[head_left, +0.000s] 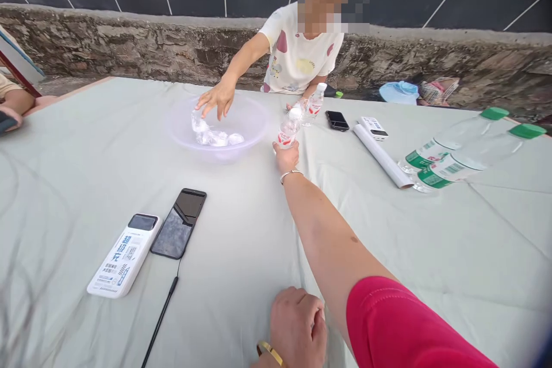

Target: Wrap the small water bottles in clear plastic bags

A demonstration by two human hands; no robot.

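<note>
My right hand reaches far across the table and grips a small clear water bottle with a red label by its lower end. The bottle stands just right of a translucent plastic bowl. My left hand rests near me on the pale cloth as a closed fist, empty. A person across the table puts one hand into the bowl, over crumpled clear bottles. Their other hand holds a second small bottle.
A white power bank and a black phone with a cable lie at my left. Two large green-capped bottles lie at right, beside a white paper roll, a small white device and another phone. Another person's arm shows at far left.
</note>
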